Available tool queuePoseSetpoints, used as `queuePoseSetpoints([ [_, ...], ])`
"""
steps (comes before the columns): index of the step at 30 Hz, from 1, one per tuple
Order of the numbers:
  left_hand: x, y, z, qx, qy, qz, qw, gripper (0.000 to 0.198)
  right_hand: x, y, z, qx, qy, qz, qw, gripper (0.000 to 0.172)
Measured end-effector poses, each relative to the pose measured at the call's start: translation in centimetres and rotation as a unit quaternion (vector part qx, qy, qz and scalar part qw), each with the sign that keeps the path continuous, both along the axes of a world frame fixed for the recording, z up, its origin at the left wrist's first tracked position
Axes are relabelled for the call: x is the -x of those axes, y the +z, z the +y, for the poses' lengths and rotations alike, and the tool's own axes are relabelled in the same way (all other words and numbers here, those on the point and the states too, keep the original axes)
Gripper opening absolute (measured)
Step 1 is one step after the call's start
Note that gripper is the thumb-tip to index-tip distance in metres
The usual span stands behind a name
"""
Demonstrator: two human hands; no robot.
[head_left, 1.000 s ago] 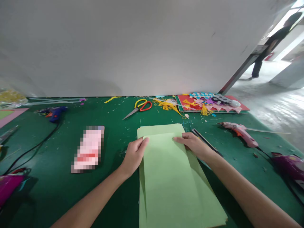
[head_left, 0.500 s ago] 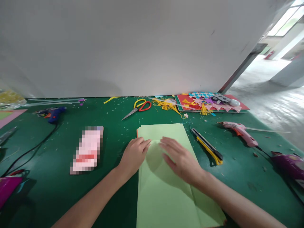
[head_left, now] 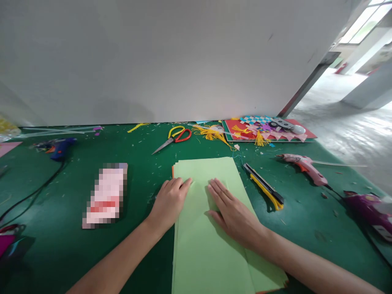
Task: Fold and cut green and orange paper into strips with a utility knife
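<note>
This looks like a craft workshop: a pink glue gun, scissors, a cutter and little scraps lie on the green tabletop, near a big grey floor.

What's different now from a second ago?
The right hand has let go of the sheet edge it was pinching and moved inward and closer to the person; it now lies flat on the green paper. The yellow cutter, partly hidden by the right arm before, shows fully. The background walker has left view. The left hand remains at the paper's left edge; the scissors stayed put.
</note>
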State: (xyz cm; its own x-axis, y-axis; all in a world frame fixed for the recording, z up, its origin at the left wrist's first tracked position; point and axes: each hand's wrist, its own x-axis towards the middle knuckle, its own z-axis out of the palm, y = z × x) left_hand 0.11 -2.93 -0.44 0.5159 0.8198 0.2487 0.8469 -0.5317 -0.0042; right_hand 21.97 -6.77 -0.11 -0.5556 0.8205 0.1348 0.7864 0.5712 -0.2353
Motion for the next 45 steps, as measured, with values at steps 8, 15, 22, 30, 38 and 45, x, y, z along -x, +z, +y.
queuePoseSetpoints([
  [8,0.0,0.0,0.0,0.000,-0.003,-0.001,1.000,0.036,-3.2,-0.5,-0.7,-0.052,-0.037,-0.030,0.998,0.053],
  [15,0.0,-0.1,0.0,-0.004,-0.004,0.001,1.000,0.035,-5.3,0.1,0.1,-0.016,0.014,-0.034,0.999,0.055],
  [22,-0.1,0.0,0.0,-0.008,-0.006,0.001,1.000,0.035,-7.1,0.5,0.8,0.034,0.063,-0.062,0.995,0.078],
  [30,-0.2,0.0,0.0,0.001,-0.002,-0.005,1.000,0.032,-7.2,0.4,0.5,0.045,0.088,-0.078,0.992,0.120],
  [38,-0.1,0.0,-0.2,-0.012,-0.002,0.004,1.000,0.033,-7.2,1.1,-2.3,0.037,0.103,-0.053,0.993,0.085],
  [45,-0.2,-0.1,-0.2,-0.027,0.001,0.003,1.000,0.031,-6.7,0.6,-4.1,0.071,0.069,-0.079,0.992,0.111],
])
